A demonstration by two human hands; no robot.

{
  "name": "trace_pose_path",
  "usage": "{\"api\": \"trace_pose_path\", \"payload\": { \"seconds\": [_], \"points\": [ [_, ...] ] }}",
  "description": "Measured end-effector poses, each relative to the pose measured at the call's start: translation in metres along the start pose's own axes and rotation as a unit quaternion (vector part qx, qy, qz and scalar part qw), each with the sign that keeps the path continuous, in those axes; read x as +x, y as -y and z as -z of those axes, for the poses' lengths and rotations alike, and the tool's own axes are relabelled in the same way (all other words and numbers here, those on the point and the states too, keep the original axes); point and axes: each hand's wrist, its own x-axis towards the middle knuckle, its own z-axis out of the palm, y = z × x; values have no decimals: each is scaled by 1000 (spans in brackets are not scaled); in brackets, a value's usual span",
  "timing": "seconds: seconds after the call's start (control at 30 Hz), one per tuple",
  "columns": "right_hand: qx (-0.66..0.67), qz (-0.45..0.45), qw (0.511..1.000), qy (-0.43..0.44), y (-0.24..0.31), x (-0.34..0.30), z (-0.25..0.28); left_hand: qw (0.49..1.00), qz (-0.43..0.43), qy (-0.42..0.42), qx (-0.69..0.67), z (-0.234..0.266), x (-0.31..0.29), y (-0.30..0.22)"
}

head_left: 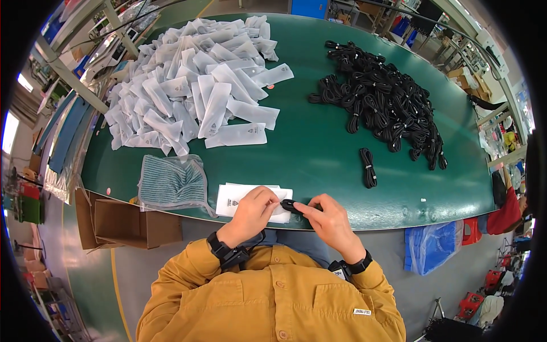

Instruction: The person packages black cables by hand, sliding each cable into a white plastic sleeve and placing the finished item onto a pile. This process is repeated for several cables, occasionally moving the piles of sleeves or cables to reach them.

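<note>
At the near edge of the green table, my right hand (pixel 330 223) pinches a small black coiled cable (pixel 289 205). The fingertips of my left hand (pixel 250 211) are closed on the end of a whitish translucent bag, right beside the cable's tip. Whether the tip sits inside the bag's mouth I cannot tell. Under my left hand lie several flat white bags (pixel 228 196) in a stack. A single tied black cable coil (pixel 368 167) rests to the right, apart from a large heap of similar coils (pixel 382 91).
A big pile of frosted white bags (pixel 188 74) covers the table's far left. Nearer lies a teal-striped cloth piece with straps (pixel 174 181). A cardboard box (pixel 134 223) stands below the left edge, a blue plastic-wrapped bin (pixel 430 248) below the right. Another person's red sleeve (pixel 506 212) shows at far right.
</note>
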Motion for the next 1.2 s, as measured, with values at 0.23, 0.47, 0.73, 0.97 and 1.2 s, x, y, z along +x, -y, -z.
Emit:
{"api": "trace_pose_path", "payload": {
  "seconds": [0.23,0.47,0.73,0.97,1.2],
  "points": [
    [-82,95,991,35,3,9,6,985,-151,10,78,6,6,-8],
    [211,-132,968,25,1,11,-6,973,-212,15,86,14,15,-19],
    [125,32,992,-3,-2,30,3,993,-116,3,20,23,37,-36],
    [229,32,963,-139,5,47,16,965,1,21,-261,27,65,-46],
    [167,-16,977,-129,10,58,35,898,83,-30,-431,68,112,-40]
  ]
}}
